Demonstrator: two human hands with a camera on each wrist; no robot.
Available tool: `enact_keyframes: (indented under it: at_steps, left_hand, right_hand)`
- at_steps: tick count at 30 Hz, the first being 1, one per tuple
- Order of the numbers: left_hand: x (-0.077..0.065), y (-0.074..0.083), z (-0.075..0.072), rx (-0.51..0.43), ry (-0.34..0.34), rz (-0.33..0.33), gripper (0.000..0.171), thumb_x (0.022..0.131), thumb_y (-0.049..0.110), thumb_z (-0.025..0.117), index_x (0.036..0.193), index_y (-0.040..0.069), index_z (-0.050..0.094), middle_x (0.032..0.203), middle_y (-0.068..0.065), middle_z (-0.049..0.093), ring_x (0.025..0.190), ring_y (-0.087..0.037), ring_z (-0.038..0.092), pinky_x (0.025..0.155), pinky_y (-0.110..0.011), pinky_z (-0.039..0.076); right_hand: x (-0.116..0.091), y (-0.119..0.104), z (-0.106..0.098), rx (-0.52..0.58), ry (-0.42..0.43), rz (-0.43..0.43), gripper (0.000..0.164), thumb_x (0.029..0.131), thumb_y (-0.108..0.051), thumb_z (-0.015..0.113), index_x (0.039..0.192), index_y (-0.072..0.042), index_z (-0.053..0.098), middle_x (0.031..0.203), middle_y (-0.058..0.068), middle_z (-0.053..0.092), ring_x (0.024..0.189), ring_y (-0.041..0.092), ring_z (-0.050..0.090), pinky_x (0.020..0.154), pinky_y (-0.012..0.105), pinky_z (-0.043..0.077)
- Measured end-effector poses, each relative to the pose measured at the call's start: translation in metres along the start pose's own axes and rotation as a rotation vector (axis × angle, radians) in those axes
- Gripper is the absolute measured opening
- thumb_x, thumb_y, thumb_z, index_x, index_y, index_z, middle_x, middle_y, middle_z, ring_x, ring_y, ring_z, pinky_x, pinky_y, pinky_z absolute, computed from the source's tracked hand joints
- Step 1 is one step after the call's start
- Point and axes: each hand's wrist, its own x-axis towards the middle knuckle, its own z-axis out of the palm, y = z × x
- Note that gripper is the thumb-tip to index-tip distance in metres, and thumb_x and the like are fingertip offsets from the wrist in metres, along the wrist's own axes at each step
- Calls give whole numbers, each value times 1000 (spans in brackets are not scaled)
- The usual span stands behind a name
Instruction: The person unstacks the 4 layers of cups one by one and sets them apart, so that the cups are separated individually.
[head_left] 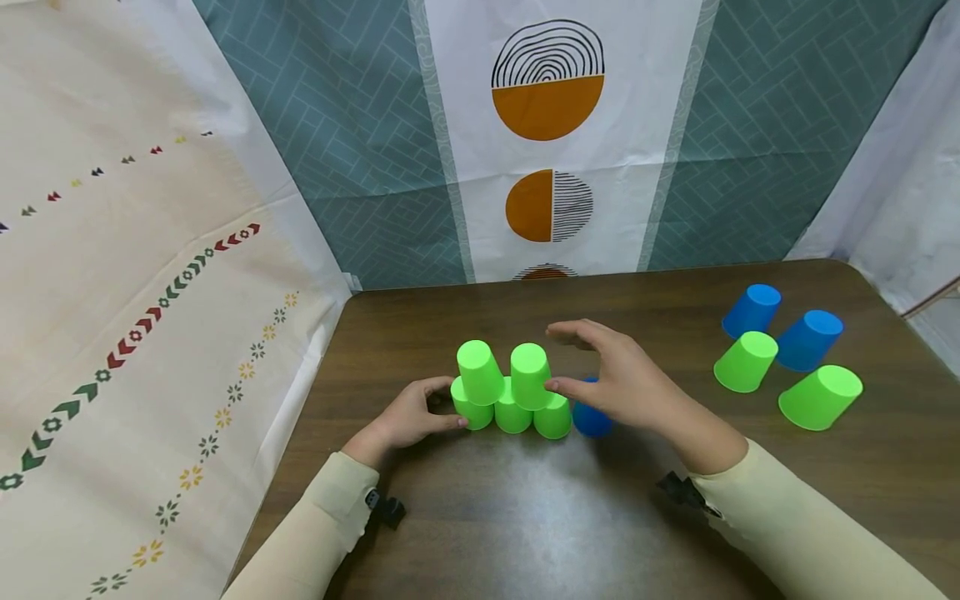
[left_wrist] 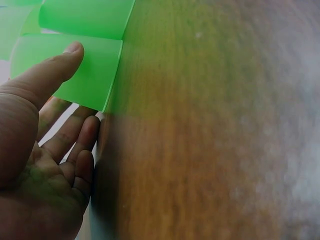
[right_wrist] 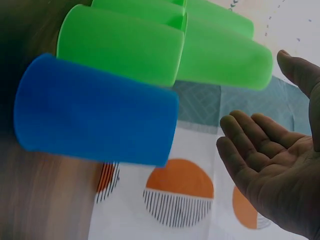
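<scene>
My left hand (head_left: 408,414) is at the leftmost lower green cup (head_left: 470,413), thumb along its near side, fingers relaxed at the back; can't tell if they touch. My right hand (head_left: 628,377) is wide, palm inward, holding 0 cups, beside the upper right green cup (head_left: 530,375). Stack is 3 green below, 2 green on top, all upside down. 1 blue cup (head_left: 590,419) stands just right of the bottom row. 2 blue cups (head_left: 810,342) and 2 green cups (head_left: 813,402) sit well apart, at table (head_left: 517,517) right.
</scene>
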Motion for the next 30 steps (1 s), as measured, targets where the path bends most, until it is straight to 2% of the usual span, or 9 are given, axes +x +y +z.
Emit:
enact_keyframes:
  at_steps: [4,10,22,30]
  left_hand:
    - [0,-1,0,-1,6,1,58,86,32,90,138,17,67,124,3,69,115,-21,62,101,-49,49]
    - [-1,-1,0,8,1,6,59,87,33,90,138,17,66,124,5,69,115,-19,62,100,-45,50]
    - [0,0,-1,9,1,-8,59,86,32,90,138,18,67,124,8,69,116,-16,62,101,-44,50]
    - [1,-2,0,-10,-7,-9,58,86,31,91,137,18,66,124,8,69,116,-16,62,101,-44,49]
  right_hand:
    - [9,-5,9,11,-20,-5,71,87,-36,89,147,-15,57,145,-2,59,131,29,57,107,51,46]
    - [17,-9,19,-9,-23,-18,72,85,-39,90,145,-14,59,143,-3,61,128,26,58,106,51,48]
    - [20,-7,28,-32,-28,6,63,85,-36,90,139,-17,64,139,-3,64,126,25,61,104,53,49]
    - [20,-5,31,-30,-10,-11,53,84,-34,92,130,-18,69,126,-6,69,118,19,64,100,47,51]
